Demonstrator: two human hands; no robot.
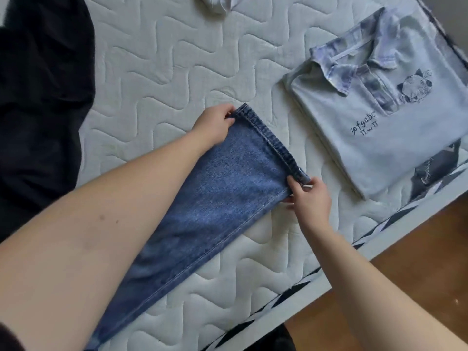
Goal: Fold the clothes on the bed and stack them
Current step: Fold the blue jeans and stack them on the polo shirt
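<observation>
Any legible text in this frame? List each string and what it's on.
"efgabc": printed on the folded pale polo shirt, with an unclear mark before the e.
"TT w TT": the line right under it on the same shirt.
Cursive script on the dark mattress edge label: too blurred to read.
Jeans: no text visible.

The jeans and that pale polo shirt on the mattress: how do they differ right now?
The jeans are blue denim; the polo shirt is pale, with a printed cat and lettering. The jeans stretch out long, not yet folded small; the polo shirt is already folded into a neat rectangle. The left hand and right hand pinch the jeans' hem corners; nobody touches the polo shirt. Both lie on the quilted mattress.
</observation>
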